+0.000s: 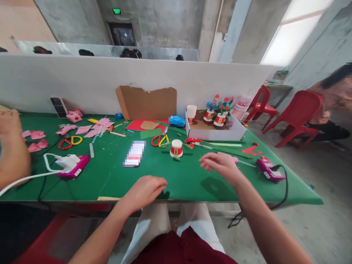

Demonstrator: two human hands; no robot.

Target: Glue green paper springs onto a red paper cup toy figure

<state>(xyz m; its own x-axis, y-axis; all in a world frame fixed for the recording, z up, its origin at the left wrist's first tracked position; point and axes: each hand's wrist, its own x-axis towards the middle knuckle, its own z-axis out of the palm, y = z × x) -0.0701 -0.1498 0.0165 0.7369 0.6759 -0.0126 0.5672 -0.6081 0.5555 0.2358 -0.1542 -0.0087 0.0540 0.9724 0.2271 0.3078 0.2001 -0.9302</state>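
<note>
**Two bare hands above a green craft counter**

Head view. The left hand (145, 190) rests at the near edge of the counter (192, 179), palm down, fingers loosely curled and holding nothing. The right hand (220, 165) hovers just above the green surface, fingers spread apart and empty; its shadow falls on the counter below the wrist. The two hands are well apart from each other.

Nearest to both hands is a paper cup (176, 148), white with a red band, standing upside down on the counter between them and farther from the person; green coiled strips lie at its base. Just behind it lie yellow-handled scissors (160, 140). A pink glue gun (270, 169) with a black cord lies to the right of the right hand, near the counter's edge. A red cut-out shape (251, 149) lies beyond it.

At the back right, a shallow white cardboard box (214, 132) holds finished cup figures (218, 113) with red and green trim. A second pink glue gun (73, 165), with a white cable, lies on the left part of the counter, near pink paper cut-outs (82, 128). Another person's arm (12, 154) enters at the far left. Red plastic chairs (298, 117) stand to the right of the counter.
</note>
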